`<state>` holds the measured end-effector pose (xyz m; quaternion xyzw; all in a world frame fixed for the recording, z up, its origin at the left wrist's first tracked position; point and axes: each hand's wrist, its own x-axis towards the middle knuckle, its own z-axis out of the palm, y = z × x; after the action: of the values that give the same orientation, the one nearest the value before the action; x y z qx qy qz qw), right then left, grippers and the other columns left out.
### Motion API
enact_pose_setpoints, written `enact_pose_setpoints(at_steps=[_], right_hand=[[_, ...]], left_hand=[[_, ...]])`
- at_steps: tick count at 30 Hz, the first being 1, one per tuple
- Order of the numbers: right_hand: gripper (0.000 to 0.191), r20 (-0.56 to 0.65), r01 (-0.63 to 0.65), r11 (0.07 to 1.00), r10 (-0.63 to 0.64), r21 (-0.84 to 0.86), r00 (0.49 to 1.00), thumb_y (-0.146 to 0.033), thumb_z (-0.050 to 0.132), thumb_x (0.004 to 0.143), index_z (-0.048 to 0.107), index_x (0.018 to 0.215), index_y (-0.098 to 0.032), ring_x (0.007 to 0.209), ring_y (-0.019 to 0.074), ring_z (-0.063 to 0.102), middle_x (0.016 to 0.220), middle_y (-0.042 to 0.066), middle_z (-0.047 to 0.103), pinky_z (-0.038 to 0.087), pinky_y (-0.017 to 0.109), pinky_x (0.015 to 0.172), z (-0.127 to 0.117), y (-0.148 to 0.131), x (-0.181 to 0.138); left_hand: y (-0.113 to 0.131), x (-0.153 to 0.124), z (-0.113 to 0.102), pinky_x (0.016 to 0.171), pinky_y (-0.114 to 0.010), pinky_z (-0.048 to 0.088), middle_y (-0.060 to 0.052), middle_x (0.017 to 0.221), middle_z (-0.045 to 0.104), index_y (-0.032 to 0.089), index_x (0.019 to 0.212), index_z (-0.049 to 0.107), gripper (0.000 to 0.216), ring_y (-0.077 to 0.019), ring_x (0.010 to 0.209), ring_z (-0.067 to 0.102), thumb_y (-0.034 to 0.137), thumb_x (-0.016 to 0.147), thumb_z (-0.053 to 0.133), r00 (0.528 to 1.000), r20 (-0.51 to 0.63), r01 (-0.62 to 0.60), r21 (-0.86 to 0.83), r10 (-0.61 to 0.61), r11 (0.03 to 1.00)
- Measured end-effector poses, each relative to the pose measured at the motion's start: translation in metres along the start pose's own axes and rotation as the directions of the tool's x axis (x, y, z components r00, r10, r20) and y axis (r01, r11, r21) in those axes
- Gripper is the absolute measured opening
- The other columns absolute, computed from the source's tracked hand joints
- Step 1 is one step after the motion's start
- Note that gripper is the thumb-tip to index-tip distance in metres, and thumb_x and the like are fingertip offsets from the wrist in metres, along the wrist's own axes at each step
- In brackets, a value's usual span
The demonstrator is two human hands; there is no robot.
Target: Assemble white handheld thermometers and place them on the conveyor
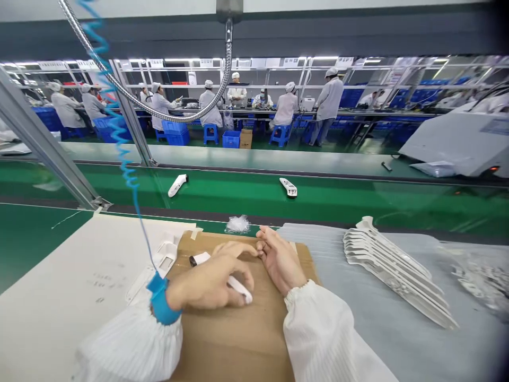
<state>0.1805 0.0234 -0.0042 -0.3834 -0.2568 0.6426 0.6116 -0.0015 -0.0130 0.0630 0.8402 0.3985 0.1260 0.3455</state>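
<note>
My left hand (214, 276), with a blue wrist strap (159, 298) at the wrist, is closed around a slim white handheld device (240, 288). The black tip of this device sticks out on the left of the hand, and its middle is hidden under the fingers. My right hand (281, 260) is close by on the right, its fingers bent together and nearly meeting my left fingertips. Whatever those fingers hold, if anything, is hidden. Both hands are above a brown cardboard sheet (246, 339). White shell parts (166, 258) lie left of my left hand.
Stacked white plastic shells (392, 265) lie on grey foam sheeting (358, 329) at right, beside bagged small parts (483, 278). Clear plastic (237, 224) sits beyond the cardboard. Two white devices (177, 185) (289, 188) rest on the green belt (230, 191). A coiled blue cord (126, 170) runs to my wrist strap.
</note>
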Motion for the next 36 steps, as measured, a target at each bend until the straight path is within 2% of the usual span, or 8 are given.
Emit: enact_pose_setpoints(at_steps=[4,8,12,16,24,30,33,36], right_hand=[[0.034,-0.015,0.019,1.000,-0.019,-0.014,1.000,-0.043,0.088,0.067,0.073,0.090,-0.022,0.061,0.0087,0.052,0.086,-0.001,0.066,0.044,0.024,0.054,0.001,0.000,-0.004],[0.037,-0.074,0.120,0.969,-0.138,-0.215,0.988,-0.046,0.085,0.068,0.072,0.094,-0.024,0.062,0.0101,0.053,0.087,0.000,0.067,0.044,0.026,0.057,-0.006,-0.008,0.000],[0.038,-0.065,0.223,0.666,-0.378,-0.712,0.923,-0.052,0.068,0.078,0.067,0.103,-0.024,0.072,0.0171,0.060,0.092,0.004,0.070,0.050,0.035,0.071,-0.023,-0.037,0.047],[0.028,-0.046,0.158,0.399,-0.456,-0.903,0.889,-0.035,0.067,0.077,0.067,0.102,-0.023,0.088,0.0237,0.061,0.103,0.008,0.069,0.046,0.043,0.090,-0.032,-0.067,0.127],[0.042,0.003,0.004,0.001,-0.429,-1.000,0.903,-0.027,0.066,0.079,0.066,0.121,-0.025,0.120,0.0400,0.050,0.122,0.017,0.065,0.038,0.055,0.095,-0.026,-0.055,0.208],[0.036,0.113,0.102,-0.051,-0.369,-0.994,0.922,-0.032,0.065,0.083,0.068,0.118,-0.027,0.091,0.0269,0.063,0.105,0.008,0.073,0.045,0.039,0.083,-0.008,-0.066,0.177],[0.035,0.215,0.211,-0.049,-0.359,-0.976,0.908,-0.039,0.065,0.084,0.069,0.117,-0.029,0.076,0.0210,0.061,0.098,0.003,0.073,0.046,0.033,0.072,-0.004,-0.086,0.124],[0.038,0.339,0.321,-0.108,-0.283,-0.941,0.897,-0.052,0.062,0.086,0.069,0.116,-0.030,0.068,0.0204,0.059,0.097,0.003,0.073,0.046,0.033,0.064,-0.012,-0.106,0.056]], left_hand=[[-0.006,-0.011,-0.003,0.100,-0.046,0.048,-0.007,0.133,0.055,0.026,0.099,0.071,0.034,-0.0312,0.124,0.053,0.047,0.074,0.083,0.980,-0.108,0.185,0.152,-0.170,0.971],[-0.003,0.001,0.009,0.081,-0.044,0.051,-0.015,0.104,0.064,0.015,0.094,0.067,0.026,-0.0305,0.093,0.063,0.038,0.096,0.056,0.808,-0.374,0.576,0.340,-0.455,0.743],[-0.004,0.011,0.029,0.084,-0.044,0.049,-0.011,0.102,0.066,0.018,0.092,0.066,0.016,-0.0308,0.098,0.060,0.032,0.094,0.060,0.855,-0.379,0.488,0.356,-0.354,0.797],[-0.007,0.007,0.042,0.084,-0.042,0.050,-0.007,0.111,0.063,0.022,0.097,0.064,0.009,-0.0255,0.097,0.058,0.027,0.090,0.067,0.916,-0.378,0.231,0.223,-0.135,0.947],[-0.018,0.010,0.053,0.075,-0.050,0.053,-0.013,0.104,0.057,0.019,0.103,0.063,0.030,-0.0323,0.091,0.057,0.031,0.081,0.079,0.723,-0.623,0.548,0.255,-0.298,0.797],[-0.014,0.009,0.047,0.079,-0.045,0.055,-0.010,0.113,0.059,0.021,0.105,0.061,0.023,-0.0292,0.098,0.059,0.028,0.086,0.073,0.868,-0.465,0.327,0.272,-0.173,0.905],[-0.007,0.007,0.038,0.077,-0.044,0.054,-0.012,0.111,0.061,0.020,0.109,0.061,0.035,-0.0312,0.097,0.060,0.035,0.083,0.077,0.847,-0.494,0.391,0.322,-0.199,0.862],[0.004,0.000,0.028,0.066,-0.037,0.052,-0.012,0.092,0.066,0.017,0.110,0.060,0.038,-0.0305,0.083,0.066,0.043,0.086,0.073,0.763,-0.485,0.612,0.334,-0.426,0.716]])
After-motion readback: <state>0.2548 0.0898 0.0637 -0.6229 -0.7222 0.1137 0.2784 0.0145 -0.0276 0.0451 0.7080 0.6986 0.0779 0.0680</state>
